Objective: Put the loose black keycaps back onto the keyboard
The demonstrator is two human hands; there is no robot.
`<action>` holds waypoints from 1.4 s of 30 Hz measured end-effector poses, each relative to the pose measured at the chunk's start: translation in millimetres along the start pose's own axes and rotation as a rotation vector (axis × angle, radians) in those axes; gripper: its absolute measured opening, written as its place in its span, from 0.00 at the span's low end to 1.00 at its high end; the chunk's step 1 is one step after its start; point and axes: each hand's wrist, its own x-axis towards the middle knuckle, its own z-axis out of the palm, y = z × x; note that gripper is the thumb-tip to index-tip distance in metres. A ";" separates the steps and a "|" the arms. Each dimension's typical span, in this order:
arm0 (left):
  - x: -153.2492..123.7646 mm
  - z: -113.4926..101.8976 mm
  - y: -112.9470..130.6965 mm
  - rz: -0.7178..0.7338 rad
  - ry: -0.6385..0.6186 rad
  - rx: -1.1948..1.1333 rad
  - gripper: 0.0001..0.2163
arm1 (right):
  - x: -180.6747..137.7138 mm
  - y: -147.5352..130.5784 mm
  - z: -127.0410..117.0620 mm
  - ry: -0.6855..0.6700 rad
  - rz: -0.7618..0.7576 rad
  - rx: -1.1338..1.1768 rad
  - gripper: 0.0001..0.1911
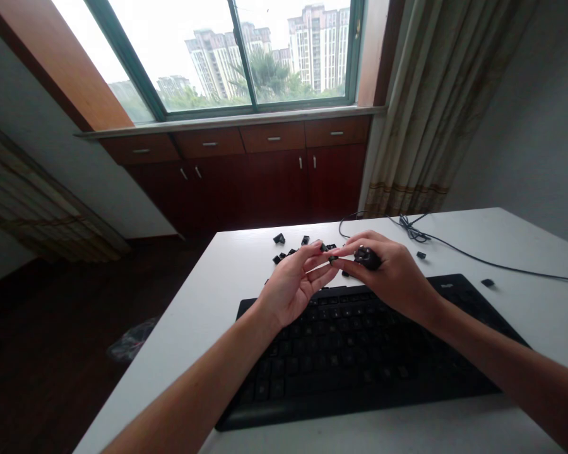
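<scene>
Both of my hands meet above the back edge of a black keyboard (312,381). My left hand (291,287) is palm up, its thumb and forefinger pinching a small dark keycap (323,247). My right hand (392,268) is closed, with a black, rounded tool handle (368,257) lodged in its curled fingers; the tool's kind does not show. Between its thumb and forefinger tips is a small dark piece with a green tint (332,259), close to my left fingers. Loose black keycaps (279,239) lie on the table behind my hands.
The keyboard lies on a white table (194,302). A black cable (483,258), partly bundled, runs over its back right. Single keycaps (487,282) sit right of the keyboard. Beyond the table are wooden cabinets (274,183) beneath a window; a clear plastic bag (132,340) is on the floor.
</scene>
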 end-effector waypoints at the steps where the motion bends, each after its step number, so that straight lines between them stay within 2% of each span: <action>1: 0.3 0.0 0.3 0.006 0.003 0.004 0.04 | 0.3 -1.2 -1.7 0.006 0.002 -0.002 0.06; 3: -0.2 -0.6 2.9 0.024 -0.007 0.054 0.04 | -1.1 -4.1 -7.6 -0.002 0.052 -0.018 0.08; 6: -7.4 -3.7 10.9 0.069 -0.049 0.263 0.09 | -11.3 -7.7 -22.2 -0.059 0.113 -0.071 0.13; 9: -24.6 -10.4 18.6 0.167 -0.125 0.605 0.16 | -32.5 -7.0 -37.7 -0.167 0.046 -0.090 0.14; 13: -54.0 -23.2 18.6 0.329 -0.204 1.074 0.10 | -67.2 2.3 -47.7 -0.263 0.016 -0.119 0.07; 17: -73.6 -34.4 8.9 0.472 -0.252 1.383 0.08 | -89.8 16.0 -48.7 -0.288 -0.031 -0.154 0.11; 20: -78.2 -38.8 1.4 0.569 -0.323 1.463 0.08 | -94.8 23.4 -49.4 -0.310 -0.139 -0.163 0.10; 23: -77.9 -39.8 -3.5 0.623 -0.375 1.487 0.08 | -94.4 26.1 -51.1 -0.305 -0.164 -0.166 0.11; 26: -76.3 -40.4 -6.3 0.646 -0.375 1.499 0.08 | -92.7 24.9 -52.4 -0.322 -0.196 -0.163 0.13; 33: -74.7 -46.8 -10.1 0.619 -0.338 1.490 0.07 | -94.1 18.5 -55.1 -0.308 -0.306 -0.277 0.14; 39: -74.7 -47.4 -10.7 0.611 -0.332 1.492 0.08 | -103.5 25.4 -74.3 -0.509 -0.429 -0.399 0.27; 42: -75.5 -47.5 -10.8 0.602 -0.327 1.501 0.07 | -106.0 28.3 -81.6 -0.493 -0.442 -0.432 0.26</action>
